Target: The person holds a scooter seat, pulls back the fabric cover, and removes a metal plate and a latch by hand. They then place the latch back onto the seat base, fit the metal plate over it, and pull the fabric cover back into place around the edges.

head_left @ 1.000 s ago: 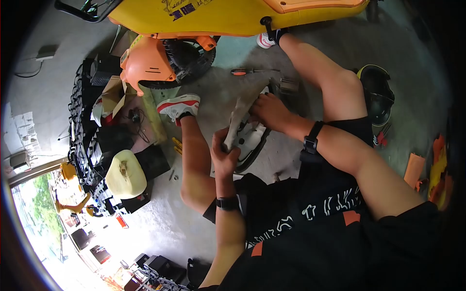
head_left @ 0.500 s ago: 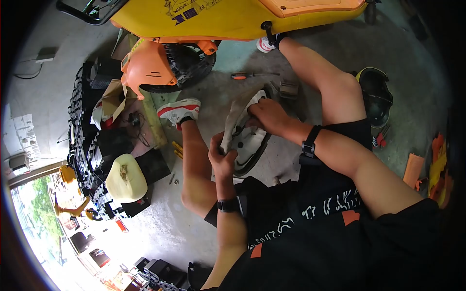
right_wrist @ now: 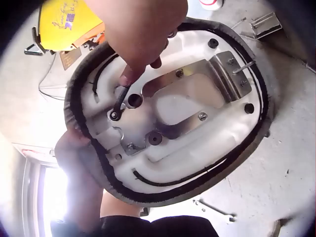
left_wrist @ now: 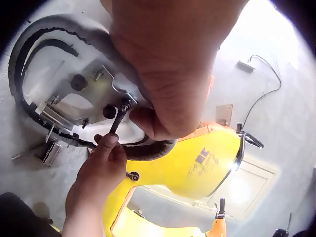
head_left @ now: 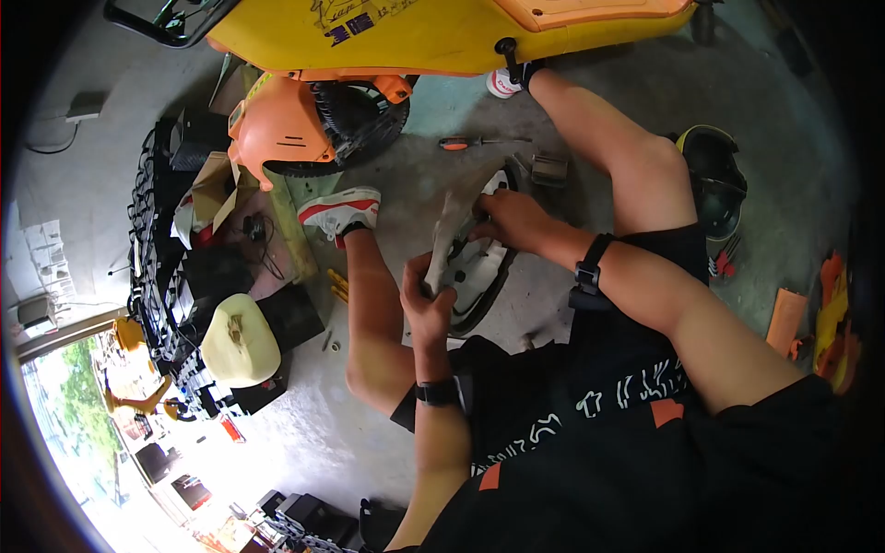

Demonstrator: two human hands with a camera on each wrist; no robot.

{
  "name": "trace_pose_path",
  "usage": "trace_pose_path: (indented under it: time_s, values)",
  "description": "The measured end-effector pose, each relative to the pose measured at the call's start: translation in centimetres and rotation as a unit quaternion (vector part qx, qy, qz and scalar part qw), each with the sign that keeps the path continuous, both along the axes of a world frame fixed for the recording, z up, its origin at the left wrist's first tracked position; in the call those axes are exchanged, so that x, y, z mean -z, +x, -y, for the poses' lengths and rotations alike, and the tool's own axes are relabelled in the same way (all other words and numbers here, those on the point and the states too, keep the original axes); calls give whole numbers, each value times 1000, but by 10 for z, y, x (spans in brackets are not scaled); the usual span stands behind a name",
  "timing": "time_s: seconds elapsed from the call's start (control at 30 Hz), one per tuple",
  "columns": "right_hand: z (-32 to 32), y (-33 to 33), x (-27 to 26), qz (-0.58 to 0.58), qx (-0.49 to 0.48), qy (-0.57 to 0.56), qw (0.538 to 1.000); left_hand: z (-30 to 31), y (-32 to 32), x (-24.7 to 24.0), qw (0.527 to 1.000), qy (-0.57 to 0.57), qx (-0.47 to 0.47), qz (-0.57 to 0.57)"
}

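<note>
A grey-edged seat (right_wrist: 202, 148) is tipped so its white plastic underside and bolted metal bracket (right_wrist: 190, 80) show in the right wrist view. My left hand (head_left: 429, 300) grips its rim, thumb over the underside edge, fingers round the outside. A small dark wrench (right_wrist: 122, 98) is pinched between thumb and fingers of my right hand (head_left: 514, 221). In the right wrist view the wrench's head sits around a nut (right_wrist: 114, 116) at one end of the bracket. Black rubber bumpers (right_wrist: 154, 138) stand up around it.
A yellow scooter-like body (head_left: 415, 41) and an orange-fendered wheel (head_left: 355, 124) stand ahead. Lying on the floor are a screwdriver (head_left: 458, 144), a metal bracket piece (head_left: 550, 170) and a wrench (right_wrist: 217, 211). A cream foam cushion (head_left: 240, 338) rests at left, a dark helmet (head_left: 712, 189) at right.
The seat has tilted, so more of its white underside faces the head camera, and its far end sits lower. My right hand has shifted slightly with it; the left keeps its grip.
</note>
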State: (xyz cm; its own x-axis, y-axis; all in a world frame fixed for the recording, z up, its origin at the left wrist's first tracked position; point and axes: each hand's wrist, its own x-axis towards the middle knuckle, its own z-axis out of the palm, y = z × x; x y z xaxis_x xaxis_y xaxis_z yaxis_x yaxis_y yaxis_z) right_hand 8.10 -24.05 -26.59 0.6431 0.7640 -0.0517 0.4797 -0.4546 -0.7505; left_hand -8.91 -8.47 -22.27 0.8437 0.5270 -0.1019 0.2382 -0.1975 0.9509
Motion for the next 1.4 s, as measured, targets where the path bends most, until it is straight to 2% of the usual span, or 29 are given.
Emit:
trace_pose_path:
  time_s: [0.23, 0.37, 0.43, 0.57, 0.73, 0.87, 0.93, 1.03, 1.1, 1.17, 1.23, 1.4]
  values:
    - [-5, -7, 18, 36, -16, 31, 999, 9, -2, -2, 1000, -13, -19, 1]
    - [-4, -13, 31, 57, -15, 70, 996, 14, -4, 3, 999, 15, -50, 0]
    - [-3, -16, 34, 104, -1, 96, 990, 17, -4, 4, 998, 18, -60, -1]
    - [4, -20, 38, 113, 3, 89, 990, 20, -2, 9, 996, 43, -73, 9]
    - [12, -31, 37, -30, 19, 65, 997, 30, 5, 2, 995, 17, -100, -14]
    - [5, -48, 41, -91, 11, 43, 995, 30, 6, -1, 991, 34, -130, -14]
    - [0, -55, 40, -166, -1, 7, 986, 32, 4, -4, 989, 34, -144, -20]
    - [-4, -67, 52, -188, -41, -11, 981, 37, -3, -3, 980, -8, -199, -16]
    - [-4, -78, 55, -223, -71, -8, 972, 38, -4, -3, 969, -77, -235, -17]
    - [-5, -85, 53, -254, -104, -5, 962, 39, -4, -1, 965, -77, -251, -11]
    - [-5, -89, 43, -290, -128, -79, 945, 40, -6, 6, 967, -36, -253, 3]
    - [2, -102, 20, -282, -114, -87, 949, 50, -2, 9, 960, 4, -279, -20]
